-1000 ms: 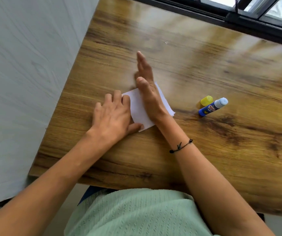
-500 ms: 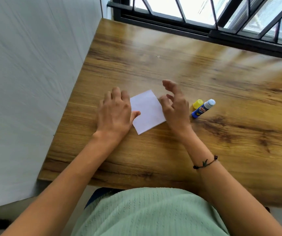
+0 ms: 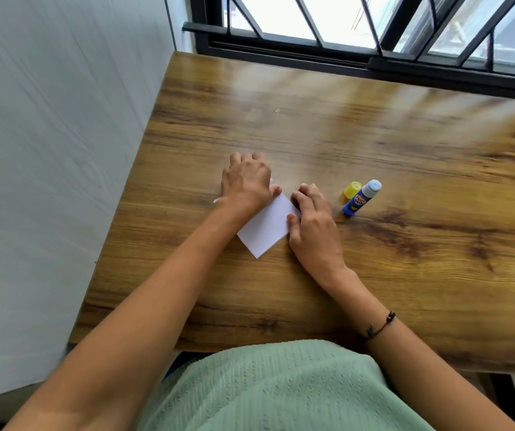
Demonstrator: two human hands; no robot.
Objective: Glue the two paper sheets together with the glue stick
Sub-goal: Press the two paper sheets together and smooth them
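Head view: I find the paper sheets (image 3: 265, 230) stacked flat on the wooden table (image 3: 405, 244), the left hand (image 3: 245, 180) pressing palm-down on their far corner, the right hand (image 3: 312, 225) curled with fingertips on their right edge, neither gripping anything. I judge this the pressing step; next calls for firm smoothing toward the edges. The glue stick (image 3: 361, 199), uncapped, lies just right beside its yellow cap (image 3: 352, 189); I see no containers.

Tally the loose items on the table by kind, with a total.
White paper stack: 1 (how many sheets cannot be told; left hand and right hand rest on it)
Glue stick, uncapped, lying down: 1
Yellow cap: 1
Total: 3
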